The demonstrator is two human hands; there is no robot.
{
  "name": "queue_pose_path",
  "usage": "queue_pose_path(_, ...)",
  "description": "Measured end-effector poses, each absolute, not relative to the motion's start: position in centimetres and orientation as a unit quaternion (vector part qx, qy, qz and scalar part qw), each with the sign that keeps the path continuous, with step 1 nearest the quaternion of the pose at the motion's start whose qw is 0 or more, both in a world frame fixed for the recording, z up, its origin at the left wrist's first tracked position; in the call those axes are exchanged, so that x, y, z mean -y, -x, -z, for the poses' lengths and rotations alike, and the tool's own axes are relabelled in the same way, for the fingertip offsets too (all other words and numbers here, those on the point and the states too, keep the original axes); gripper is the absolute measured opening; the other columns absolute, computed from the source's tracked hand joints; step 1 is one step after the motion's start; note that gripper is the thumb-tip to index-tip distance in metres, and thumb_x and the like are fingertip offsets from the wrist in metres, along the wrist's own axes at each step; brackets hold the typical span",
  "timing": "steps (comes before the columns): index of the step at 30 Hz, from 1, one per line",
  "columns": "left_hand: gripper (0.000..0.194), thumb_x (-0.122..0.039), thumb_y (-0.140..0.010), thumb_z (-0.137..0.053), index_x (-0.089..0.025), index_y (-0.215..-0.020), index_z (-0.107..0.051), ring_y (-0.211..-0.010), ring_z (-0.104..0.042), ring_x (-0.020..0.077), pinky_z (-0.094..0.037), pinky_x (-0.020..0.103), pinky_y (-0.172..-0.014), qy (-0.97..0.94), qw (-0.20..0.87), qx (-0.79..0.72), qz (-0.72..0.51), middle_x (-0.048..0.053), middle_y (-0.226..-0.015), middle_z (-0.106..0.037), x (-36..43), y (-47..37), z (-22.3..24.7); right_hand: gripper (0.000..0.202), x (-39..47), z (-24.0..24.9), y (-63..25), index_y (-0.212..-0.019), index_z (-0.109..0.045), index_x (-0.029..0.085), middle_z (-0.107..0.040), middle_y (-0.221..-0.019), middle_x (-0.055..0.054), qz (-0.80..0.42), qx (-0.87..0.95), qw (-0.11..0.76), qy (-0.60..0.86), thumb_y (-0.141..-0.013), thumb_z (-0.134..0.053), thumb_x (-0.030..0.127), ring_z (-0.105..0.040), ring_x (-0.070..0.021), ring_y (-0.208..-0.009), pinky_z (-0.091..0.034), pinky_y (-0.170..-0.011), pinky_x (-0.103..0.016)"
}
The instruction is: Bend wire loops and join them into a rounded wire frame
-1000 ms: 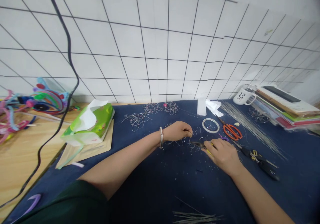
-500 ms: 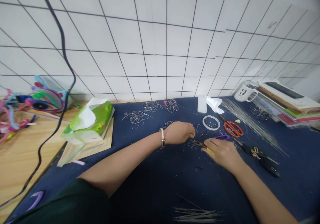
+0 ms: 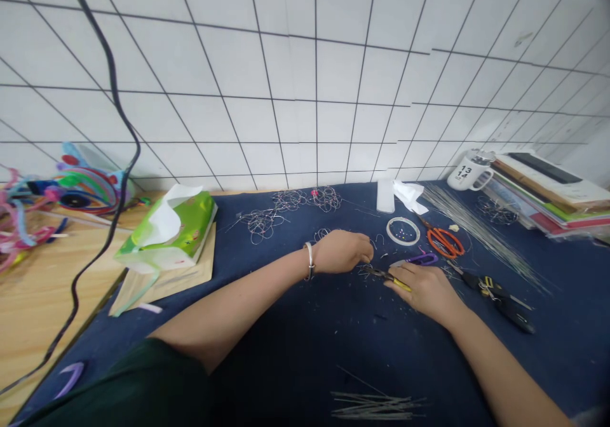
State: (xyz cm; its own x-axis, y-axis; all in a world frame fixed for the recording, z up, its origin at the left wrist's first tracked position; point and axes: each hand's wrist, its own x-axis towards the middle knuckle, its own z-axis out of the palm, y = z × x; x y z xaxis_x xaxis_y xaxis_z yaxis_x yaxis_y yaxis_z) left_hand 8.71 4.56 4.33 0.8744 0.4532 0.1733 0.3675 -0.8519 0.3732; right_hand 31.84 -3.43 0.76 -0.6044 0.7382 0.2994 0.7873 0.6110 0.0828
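Our 2 forearms (image 3: 252,309) slant inward over the blue cloth (image 3: 295,332). Our left hand (image 3: 342,251) is back-upward, fingers curled together, though we cannot tell whether they pinch anything; our right hand (image 3: 426,290), knuckles up, grips yellow-handled pliers (image 3: 399,283), tips pointing left at loose wire (image 3: 365,269) beside our left hand

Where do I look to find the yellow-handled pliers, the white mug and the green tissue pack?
Yellow-handled pliers (image 3: 399,284): head view, on the handle.
White mug (image 3: 466,175): head view, on the body.
Green tissue pack (image 3: 194,227): head view, on the wrapper.
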Motion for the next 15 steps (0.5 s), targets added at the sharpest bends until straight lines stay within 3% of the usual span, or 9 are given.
queue_pose_path(7,0.019,-0.018,-0.079,-0.046,-0.016,-0.079,-0.064,-0.075,-0.054,0.0128,-0.038,0.021,-0.071,-0.906,0.266,-0.29,-0.157,0.004,-0.084,-0.062,-5.8,-8.8,-3.6,0.028,3.0,-0.8,-32.2,-0.097,-0.06,0.02,-0.06,-0.082,-0.005,0.121,0.856,0.113,0.489,-0.083,-0.047,0.041,-0.055,-0.0143,-0.073,-0.038,-0.066,-0.025)
queue_pose_path(15,0.021,-0.031,-0.072,-0.054,-0.012,-0.08,-0.062,-0.045,-0.043,0.0052,-0.033,0.017,-0.043,-0.753,0.522,-0.373,-0.146,0.0,-0.063,-0.055,-7.0,-8.7,-1.8,0.028,3.4,-1.6,-32.0,-0.1,-0.058,0.019,-0.056,-0.084,-0.008,0.242,0.835,0.121,0.479,-0.08,-0.052,0.038,-0.047,-0.019,-0.077,-0.032,-0.07,-0.032)
